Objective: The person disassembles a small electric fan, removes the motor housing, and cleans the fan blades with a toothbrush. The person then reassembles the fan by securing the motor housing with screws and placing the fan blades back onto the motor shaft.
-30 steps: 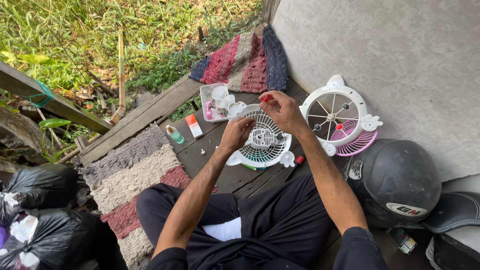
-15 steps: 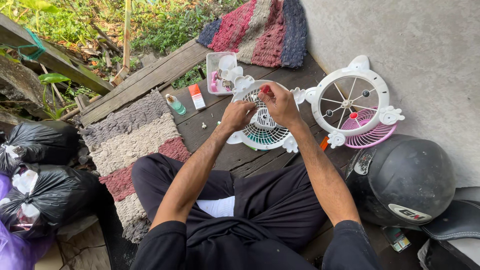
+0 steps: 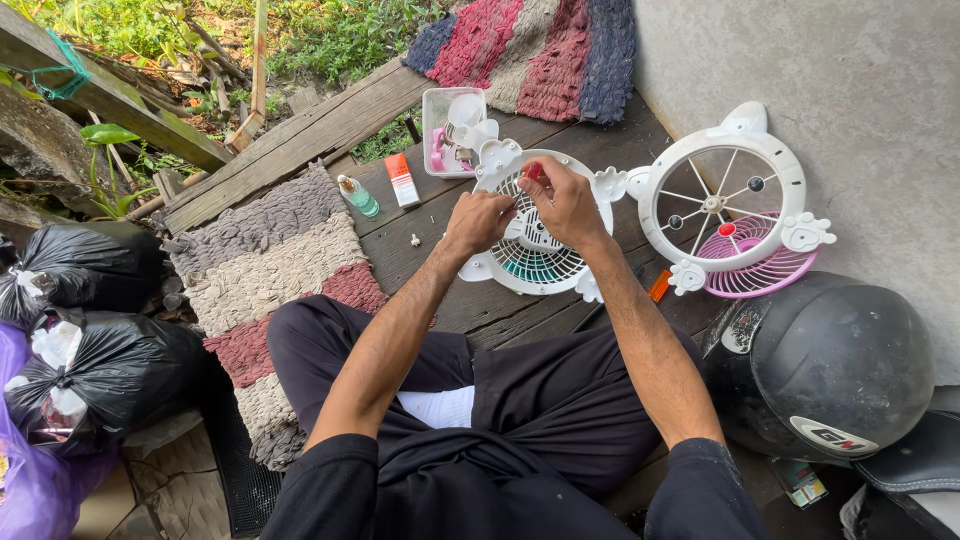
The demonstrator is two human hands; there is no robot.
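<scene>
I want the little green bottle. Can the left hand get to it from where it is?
Probably yes. The left hand rests on the white fan grille, and the green bottle lies just to its left on the wooden boards, with only a tiny white bit between them.

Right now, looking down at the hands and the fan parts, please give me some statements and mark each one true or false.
1. Both hands, left hand and right hand, are over the white fan grille. True.
2. The right hand holds something with a red tip. True.
3. The black helmet lies on the striped mat. False: it lies at the right, near the wall.
4. The pink grille is on the person's lap. False: it lies under the white fan frame.
</scene>
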